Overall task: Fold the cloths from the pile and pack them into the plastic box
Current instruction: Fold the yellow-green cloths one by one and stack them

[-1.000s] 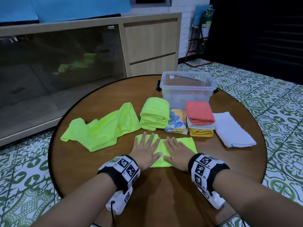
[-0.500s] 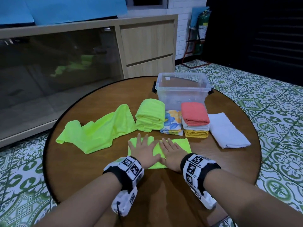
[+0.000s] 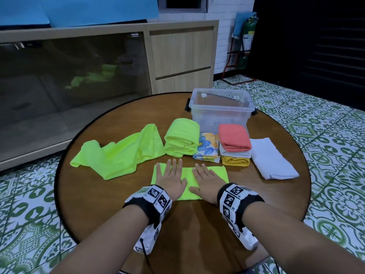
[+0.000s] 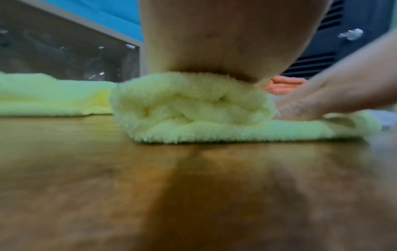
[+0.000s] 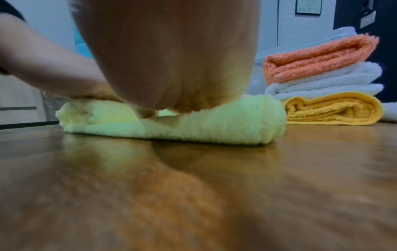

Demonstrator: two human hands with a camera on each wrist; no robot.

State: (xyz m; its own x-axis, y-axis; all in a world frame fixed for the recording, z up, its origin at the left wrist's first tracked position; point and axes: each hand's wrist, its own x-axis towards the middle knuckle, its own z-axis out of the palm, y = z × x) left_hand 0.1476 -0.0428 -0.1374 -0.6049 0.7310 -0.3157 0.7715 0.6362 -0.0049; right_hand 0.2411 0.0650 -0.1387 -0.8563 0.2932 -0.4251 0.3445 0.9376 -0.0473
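A folded lime-green cloth (image 3: 187,178) lies on the round wooden table (image 3: 102,194) near the front. My left hand (image 3: 171,175) and right hand (image 3: 205,178) both press flat on it, fingers straight, side by side. In the left wrist view the palm (image 4: 225,42) bears down on the cloth's thick folded edge (image 4: 193,108). In the right wrist view the palm (image 5: 171,56) squashes the same cloth (image 5: 214,125). The clear plastic box (image 3: 221,109) stands at the back of the table with no cloth in it.
An unfolded lime cloth (image 3: 122,155) sprawls at the left. Behind my hands sit a folded lime stack (image 3: 182,137), a floral cloth (image 3: 207,148), and a coral, white and yellow stack (image 3: 235,147). A folded white towel (image 3: 270,158) lies right. A cabinet (image 3: 181,56) stands behind the table.
Both hands have slid slightly apart along the cloth while still pressing flat. The camera has shifted a little; nothing else on the table moved.
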